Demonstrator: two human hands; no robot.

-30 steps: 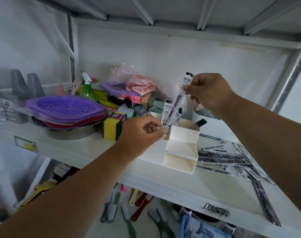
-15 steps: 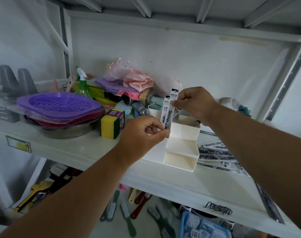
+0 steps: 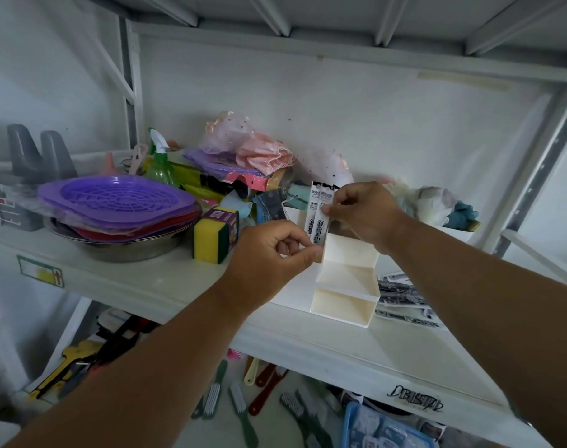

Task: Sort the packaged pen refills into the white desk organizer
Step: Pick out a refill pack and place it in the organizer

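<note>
A white stepped desk organizer (image 3: pixel 347 282) stands on the white shelf. Two packaged pen refills (image 3: pixel 317 208) stand upright in its tall back compartment, lower ends inside. My right hand (image 3: pixel 363 211) pinches the upper part of the right-hand refill package. My left hand (image 3: pixel 272 253) grips the organizer's left wall near the top, fingers curled over the edge. More refill packages (image 3: pixel 401 299) lie flat on the shelf to the right of the organizer.
Left of the organizer stand a yellow-green sponge (image 3: pixel 211 236) and purple baskets (image 3: pixel 114 197) stacked in a metal bowl. Bags and a green spray bottle (image 3: pixel 161 163) crowd the back. A plush toy (image 3: pixel 437 205) sits back right. Brushes lie on the lower level.
My right hand has lowered the refill package from above the organizer down into the back compartment beside the other one. My left hand has stayed on the organizer.
</note>
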